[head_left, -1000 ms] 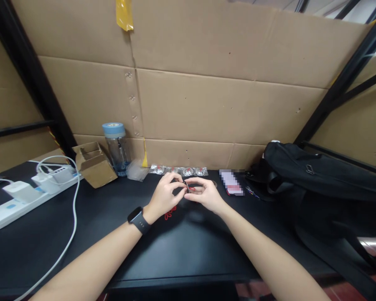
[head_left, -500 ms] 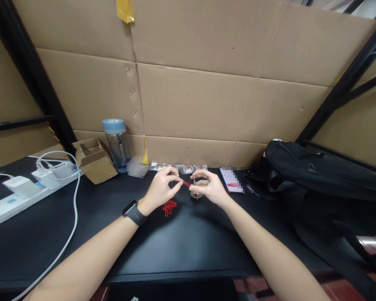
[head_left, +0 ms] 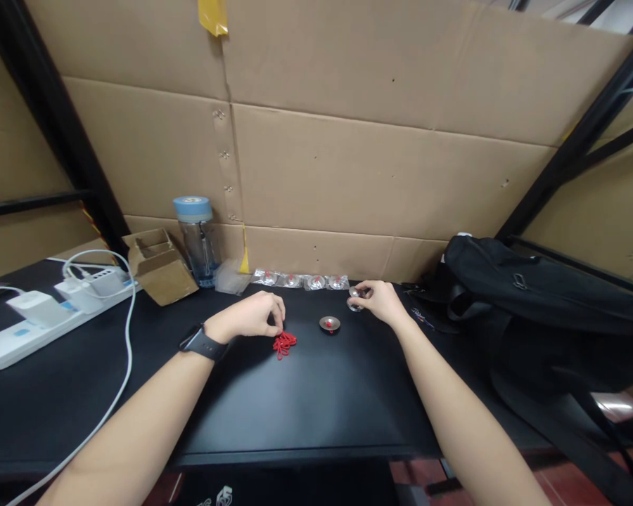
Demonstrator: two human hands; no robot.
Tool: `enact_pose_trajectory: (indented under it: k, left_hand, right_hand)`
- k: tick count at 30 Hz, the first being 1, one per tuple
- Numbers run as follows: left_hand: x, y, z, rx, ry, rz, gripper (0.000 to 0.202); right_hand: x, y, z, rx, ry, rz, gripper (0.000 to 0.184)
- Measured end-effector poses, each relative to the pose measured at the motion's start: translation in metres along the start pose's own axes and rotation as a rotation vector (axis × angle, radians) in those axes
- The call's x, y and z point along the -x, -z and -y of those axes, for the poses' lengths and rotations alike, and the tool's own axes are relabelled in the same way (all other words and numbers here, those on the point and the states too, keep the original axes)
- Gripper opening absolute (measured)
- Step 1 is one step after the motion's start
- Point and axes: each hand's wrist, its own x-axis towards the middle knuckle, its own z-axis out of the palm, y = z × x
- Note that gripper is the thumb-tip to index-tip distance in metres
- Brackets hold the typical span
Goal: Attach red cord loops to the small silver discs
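Observation:
My left hand (head_left: 253, 316) is closed in a pinch at the top of a small heap of red cord (head_left: 285, 345) on the black tabletop. My right hand (head_left: 377, 301) grips a small shiny metal cymbal (head_left: 354, 303) by its edge, between thumb and fingers. Between the hands, a second small cymbal (head_left: 330, 323) rests on the table, with red cord at its centre. Behind them lies a row of several plastic-wrapped cymbals (head_left: 315, 282) along the cardboard wall.
A blue-lidded bottle (head_left: 194, 242) and an opened cardboard box (head_left: 163, 270) stand at the back left, beside a clear plastic bag (head_left: 233, 278). A white power strip (head_left: 10, 343) with chargers and a cable runs along the left. A black backpack (head_left: 548, 302) fills the right.
My hands have moved apart. The left came down to the red cord heap; the right went rightward with a cymbal. The other cymbal now lies uncovered, and the right hand hides the notepad.

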Motion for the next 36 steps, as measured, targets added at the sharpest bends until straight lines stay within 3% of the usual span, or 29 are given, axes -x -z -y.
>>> enact_pose_trajectory:
  k: [6,11,19,25,29,32,36]
  left_hand:
    - [0.002,0.002,0.000,-0.003,0.037,0.047,0.010]
    - [0.002,0.000,0.002,-0.021,0.009,-0.022,0.013]
    - [-0.002,-0.001,-0.003,-0.138,0.002,-0.057,0.015]
    - [-0.002,-0.004,-0.001,-0.154,-0.006,-0.048,0.015]
    - [-0.001,-0.005,0.000,-0.170,0.009,-0.045,0.015]
    - [-0.002,-0.007,0.001,-0.158,0.000,-0.083,0.014]
    - [-0.003,-0.007,-0.001,-0.169,0.005,-0.093,0.014]
  right_hand:
    - [0.001,-0.009,-0.010,0.076,0.020,0.106,0.030]
    - [0.002,-0.015,-0.016,0.083,-0.008,0.169,0.038]
    - [0.004,-0.009,-0.009,0.218,0.049,0.186,0.026]
    - [0.008,-0.004,-0.002,0.292,0.016,0.223,0.024]
    - [0.010,-0.002,0.007,0.197,0.155,0.241,0.035]
    - [0.012,-0.004,0.018,0.023,0.304,0.342,0.046]
    - [0.017,-0.013,0.031,-0.071,0.388,0.457,0.028]
